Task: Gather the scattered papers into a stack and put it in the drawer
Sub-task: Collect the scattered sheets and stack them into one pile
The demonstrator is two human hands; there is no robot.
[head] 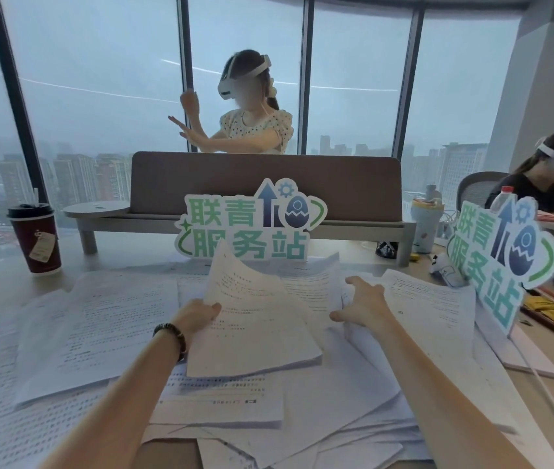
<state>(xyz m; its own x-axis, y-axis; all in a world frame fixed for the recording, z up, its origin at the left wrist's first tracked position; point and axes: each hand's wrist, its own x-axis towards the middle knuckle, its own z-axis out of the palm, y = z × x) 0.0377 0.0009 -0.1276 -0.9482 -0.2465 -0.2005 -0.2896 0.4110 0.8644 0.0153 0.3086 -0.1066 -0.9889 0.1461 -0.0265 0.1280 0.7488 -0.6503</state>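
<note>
Now | left hand [201, 316] grips stack [255, 330] | right hand [363, 306] spread, touching papers [431, 319]

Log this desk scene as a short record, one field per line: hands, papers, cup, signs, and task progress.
left hand: left hand grips the left edge of a held stack of sheets, thumb on top
right hand: right hand open, fingers spread, resting on a sheet at the right
papers: scattered papers cover the desk, many overlapping
cup: dark red lidded coffee cup upright at far left
signs: one green sign behind the papers, another green sign at right
progress: stack partly gathered; no drawer in view
</note>
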